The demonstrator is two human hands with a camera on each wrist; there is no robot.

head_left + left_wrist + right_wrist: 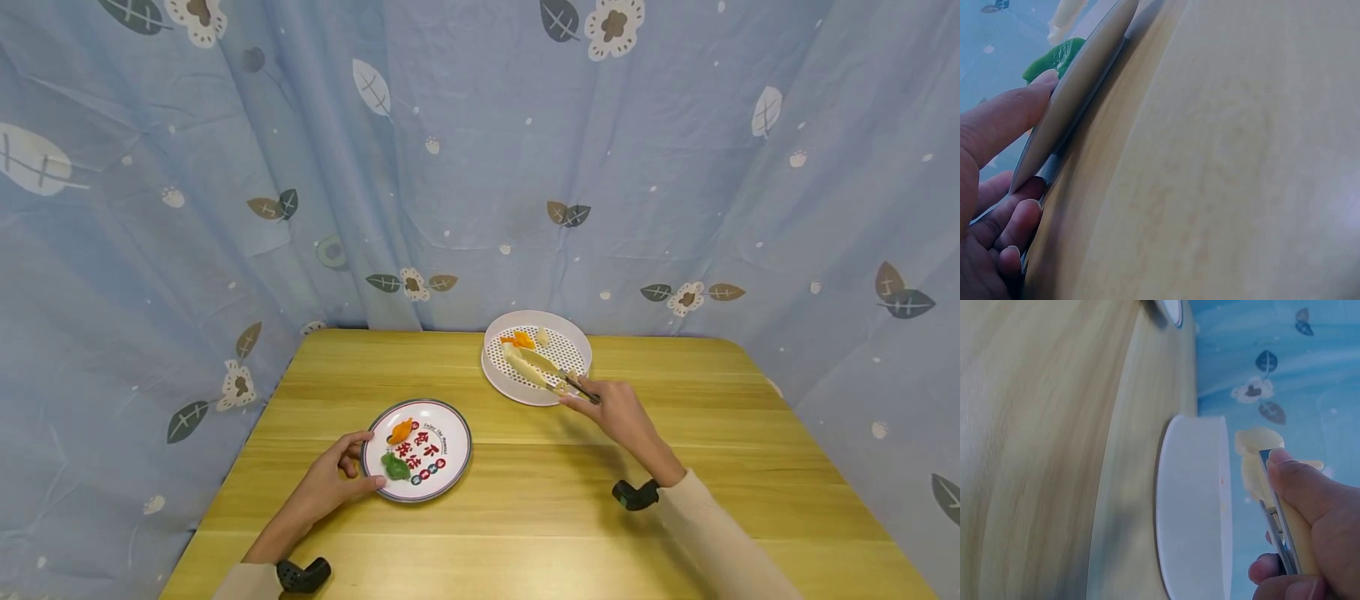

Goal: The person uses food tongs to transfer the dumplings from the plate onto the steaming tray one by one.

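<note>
My left hand grips the rim of a white plate with red lettering, thumb on top and curled fingers at the edge. An orange dumpling-shaped piece and a green one lie on the plate's left part. With my right hand I hold tongs with cream, broad ends and metal arms. The tong ends are over a white round basket with a perforated bottom. In the basket are an orange piece and a whitish piece. Whether the tongs pinch anything cannot be told.
A wooden table bears the plate in front and the basket near its back edge. Blue patterned cloth hangs behind and at both sides. Black cameras sit on both wrists.
</note>
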